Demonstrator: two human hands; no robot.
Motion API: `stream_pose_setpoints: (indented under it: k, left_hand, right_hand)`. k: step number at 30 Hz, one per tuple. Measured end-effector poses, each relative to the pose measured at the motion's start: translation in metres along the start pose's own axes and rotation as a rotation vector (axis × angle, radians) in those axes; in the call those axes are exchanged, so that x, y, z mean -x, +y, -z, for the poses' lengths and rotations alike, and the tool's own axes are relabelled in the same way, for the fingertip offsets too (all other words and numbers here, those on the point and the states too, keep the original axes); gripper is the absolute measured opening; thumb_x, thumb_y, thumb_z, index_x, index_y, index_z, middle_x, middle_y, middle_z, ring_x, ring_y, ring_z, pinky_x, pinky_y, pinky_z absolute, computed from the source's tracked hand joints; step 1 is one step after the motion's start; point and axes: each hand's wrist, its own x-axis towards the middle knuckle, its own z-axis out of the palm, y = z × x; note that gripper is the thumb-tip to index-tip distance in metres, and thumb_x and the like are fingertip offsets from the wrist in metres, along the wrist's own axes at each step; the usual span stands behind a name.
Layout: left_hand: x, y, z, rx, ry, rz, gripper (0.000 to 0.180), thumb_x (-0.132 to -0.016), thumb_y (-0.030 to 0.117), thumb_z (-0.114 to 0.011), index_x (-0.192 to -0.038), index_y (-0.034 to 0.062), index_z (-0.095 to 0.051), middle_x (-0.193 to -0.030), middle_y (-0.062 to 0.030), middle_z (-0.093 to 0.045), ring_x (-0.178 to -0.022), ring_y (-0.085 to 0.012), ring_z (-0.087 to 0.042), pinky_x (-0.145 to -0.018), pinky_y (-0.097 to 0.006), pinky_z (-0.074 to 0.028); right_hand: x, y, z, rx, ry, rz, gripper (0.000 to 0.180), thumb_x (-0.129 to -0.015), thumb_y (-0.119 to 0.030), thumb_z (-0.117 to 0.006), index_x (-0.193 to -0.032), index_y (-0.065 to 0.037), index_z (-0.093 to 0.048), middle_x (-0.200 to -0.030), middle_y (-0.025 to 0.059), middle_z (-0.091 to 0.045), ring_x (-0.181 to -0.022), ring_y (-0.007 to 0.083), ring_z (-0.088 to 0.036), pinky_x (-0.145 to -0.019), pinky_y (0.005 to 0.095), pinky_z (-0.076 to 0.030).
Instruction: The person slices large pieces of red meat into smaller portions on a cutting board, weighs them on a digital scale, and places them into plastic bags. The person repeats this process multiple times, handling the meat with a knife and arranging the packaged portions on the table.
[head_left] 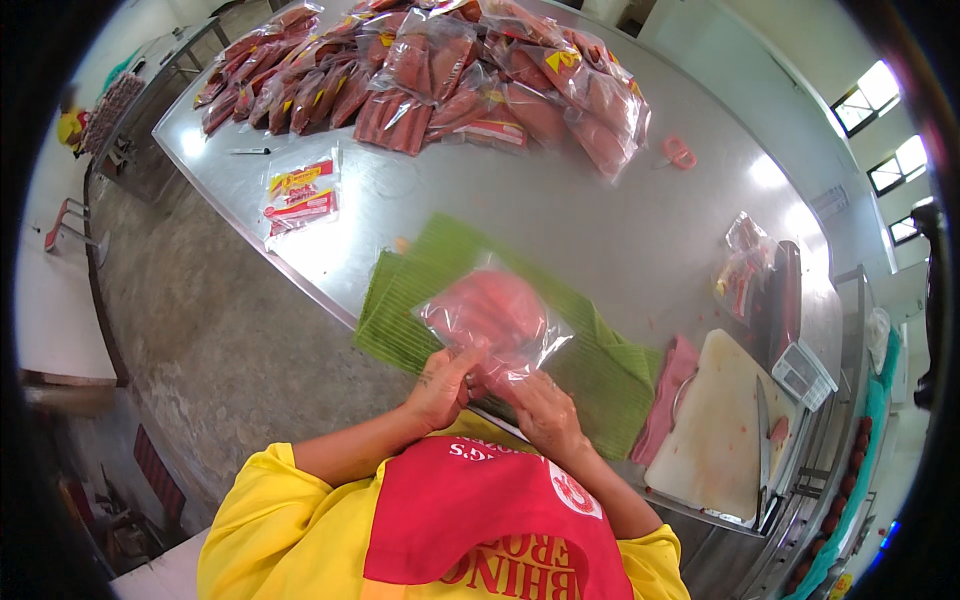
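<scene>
A clear plastic bag of pinkish-red meat (485, 305) is held in front of my body, above a folded green towel (600, 360). My left hand (443, 387) is closed on the near left part of the bag, with the thumb on top. On the near right part, my right hand (545, 412) grips the gathered plastic; some of its fingers are hidden under the bag. The filled end points away from me, and the clear film spreads out at its sides.
Packed meat bags (410, 60) are heaped across the far side of the metal table (400, 190). Printed empty packs (303, 193), a black pen (250, 151) and orange-handled scissors (679, 153) lie around. At right are a cutting board (710, 430), a knife (764, 450), a pink cloth (668, 400) and a scale (803, 376).
</scene>
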Motion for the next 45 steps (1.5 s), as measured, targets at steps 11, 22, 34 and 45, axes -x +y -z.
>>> stream_pose_setpoints:
  k: [11, 22, 34, 45]
  left_hand:
    - [0.004, -0.011, 0.007, 0.125, 0.010, 0.014, 0.025, -0.088, 0.022, -0.065, -0.106, 0.0077, -0.056, -0.096, -0.0039, -0.062, -0.082, -0.0140, -0.061, -0.068, -0.030, -0.050]
    - [0.011, 0.002, -0.010, 0.210, -0.015, 0.014, 0.028, -0.091, 0.023, -0.061, -0.114, 0.0095, -0.054, -0.101, 0.0000, -0.060, -0.092, -0.0119, -0.057, -0.076, -0.029, -0.047]
    - [0.019, 0.014, 0.010, -0.026, -0.033, 0.207, 0.027, -0.093, 0.023, -0.057, -0.116, 0.0091, -0.054, -0.108, -0.0032, -0.062, -0.098, -0.0171, -0.062, -0.080, -0.031, -0.052]
    - [0.021, 0.017, 0.021, -0.128, 0.009, 0.315, 0.027, -0.099, 0.025, -0.044, -0.114, 0.0044, -0.054, -0.104, -0.0087, -0.065, -0.092, -0.0225, -0.065, -0.076, -0.035, -0.057]
  right_hand:
    - [-0.011, -0.005, 0.019, -0.114, -0.206, -0.243, 0.040, -0.074, 0.007, -0.061, -0.113, -0.003, -0.058, -0.110, 0.0175, -0.062, -0.094, 0.0339, -0.062, -0.081, 0.0401, -0.050]
    - [-0.034, -0.004, -0.010, -0.026, -0.025, -0.046, 0.031, -0.078, 0.007, -0.055, -0.105, -0.005, -0.064, -0.094, 0.0155, -0.065, -0.083, 0.0346, -0.062, -0.071, 0.0403, -0.051]
    - [-0.033, 0.013, -0.027, -0.181, -0.052, -0.162, 0.014, -0.082, -0.005, -0.058, -0.093, -0.006, -0.068, -0.090, 0.0161, -0.065, -0.078, 0.0351, -0.063, -0.066, 0.0412, -0.051]
    - [-0.034, 0.002, -0.052, 0.414, -0.106, -0.052, 0.015, -0.081, -0.018, -0.059, -0.092, -0.022, -0.070, -0.072, 0.0037, -0.055, -0.060, 0.0233, -0.059, -0.047, 0.0349, -0.049]
